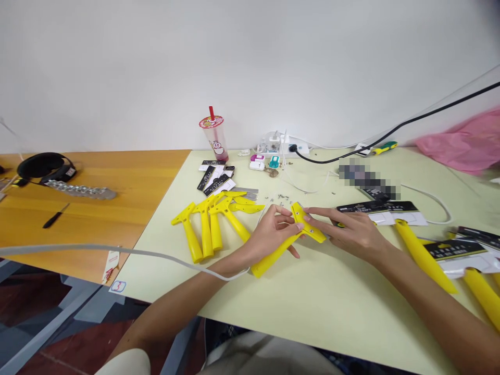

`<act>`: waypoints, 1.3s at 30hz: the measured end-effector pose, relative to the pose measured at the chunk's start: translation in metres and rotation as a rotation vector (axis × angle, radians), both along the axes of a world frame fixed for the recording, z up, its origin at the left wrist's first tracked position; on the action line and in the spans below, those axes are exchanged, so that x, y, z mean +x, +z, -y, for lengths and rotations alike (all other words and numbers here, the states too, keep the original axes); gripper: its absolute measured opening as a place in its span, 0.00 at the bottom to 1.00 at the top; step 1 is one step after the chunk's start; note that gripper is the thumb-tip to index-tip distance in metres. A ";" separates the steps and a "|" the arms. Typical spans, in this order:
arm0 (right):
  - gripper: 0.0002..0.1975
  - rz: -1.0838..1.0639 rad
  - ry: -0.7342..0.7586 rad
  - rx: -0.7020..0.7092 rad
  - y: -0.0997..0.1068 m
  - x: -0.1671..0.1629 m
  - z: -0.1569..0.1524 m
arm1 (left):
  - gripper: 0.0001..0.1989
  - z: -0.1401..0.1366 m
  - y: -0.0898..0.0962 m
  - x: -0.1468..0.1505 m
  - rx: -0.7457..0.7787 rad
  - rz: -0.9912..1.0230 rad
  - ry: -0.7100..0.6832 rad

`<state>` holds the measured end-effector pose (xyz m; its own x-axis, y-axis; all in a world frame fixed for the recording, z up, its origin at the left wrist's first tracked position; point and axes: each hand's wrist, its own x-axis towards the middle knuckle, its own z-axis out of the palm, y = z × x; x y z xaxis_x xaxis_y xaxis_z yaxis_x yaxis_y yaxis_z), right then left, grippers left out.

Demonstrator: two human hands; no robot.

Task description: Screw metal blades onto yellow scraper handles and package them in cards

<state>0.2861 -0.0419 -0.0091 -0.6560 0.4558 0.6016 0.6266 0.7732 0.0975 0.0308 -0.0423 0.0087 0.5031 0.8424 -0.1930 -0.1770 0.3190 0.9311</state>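
Observation:
A yellow scraper [271,259] with a T-shaped head and screws in it is held over the table. My left hand [269,234] is closed around it near the neck, thumb on the head. The fingers of my right hand [353,229] pinch the other side of that head. Left of my hands lie several yellow scraper handles [189,237] and loose yellow head pieces [247,207]. Thin metal blades [250,192] rest behind them, and small screws [282,198] are scattered just beyond my hands. By my right forearm lie yellow scrapers [425,255] with black-and-white cards [455,252].
Black-and-white cards [215,178] lie before a cup with a red straw [214,138]. A power strip [302,148] with a black cable [406,124], a screwdriver [385,148] and a pink bag [464,140] line the back. A pale cable [164,254] crosses my left forearm.

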 end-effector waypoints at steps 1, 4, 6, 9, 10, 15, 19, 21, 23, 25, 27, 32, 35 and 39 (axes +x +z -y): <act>0.35 -0.010 0.009 -0.004 0.000 0.000 0.000 | 0.29 0.001 0.000 0.000 0.051 -0.025 0.029; 0.30 -0.027 0.035 -0.002 0.001 0.000 0.000 | 0.26 0.005 0.001 -0.002 0.297 -0.178 0.094; 0.29 -0.028 0.036 0.018 0.003 0.001 0.001 | 0.26 0.007 0.003 -0.005 0.502 -0.304 0.082; 0.28 -0.026 0.026 0.028 0.006 0.003 0.001 | 0.27 0.007 0.005 -0.010 0.757 -0.379 -0.007; 0.28 -0.026 0.025 0.022 0.006 0.004 0.002 | 0.27 0.006 0.004 -0.012 0.809 -0.376 -0.044; 0.28 -0.005 0.007 -0.004 0.005 0.007 0.004 | 0.23 0.005 0.007 -0.014 0.887 -0.364 -0.147; 0.24 -0.051 -0.044 -0.087 0.010 0.003 0.005 | 0.22 0.010 0.014 -0.012 0.866 -0.402 -0.137; 0.19 -0.154 -0.040 -0.177 0.017 -0.002 0.006 | 0.21 0.012 0.013 -0.012 0.827 -0.431 -0.121; 0.13 -0.292 0.005 -0.263 0.027 -0.008 0.006 | 0.18 0.012 0.010 -0.012 0.787 -0.424 -0.122; 0.09 -0.408 0.049 -0.318 0.038 -0.013 0.006 | 0.15 0.010 0.006 -0.011 0.743 -0.346 -0.125; 0.07 -0.472 0.036 -0.347 0.048 -0.017 0.004 | 0.12 0.006 0.007 -0.011 0.654 -0.194 -0.099; 0.10 -0.474 -0.211 -0.452 0.061 -0.011 -0.009 | 0.18 -0.008 0.040 -0.021 0.333 0.256 0.190; 0.13 -0.279 -0.359 -0.608 0.052 -0.001 -0.027 | 0.17 -0.016 0.062 -0.040 0.217 0.469 0.342; 0.09 -0.014 -0.470 -0.850 0.026 0.009 -0.051 | 0.11 -0.021 0.070 -0.066 0.188 0.620 0.412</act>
<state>0.2953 0.0091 0.0174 -0.2909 0.9558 -0.0431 0.8865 0.2523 -0.3880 -0.0353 -0.0209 0.0792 0.1110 0.9761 0.1870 -0.7546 -0.0396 0.6549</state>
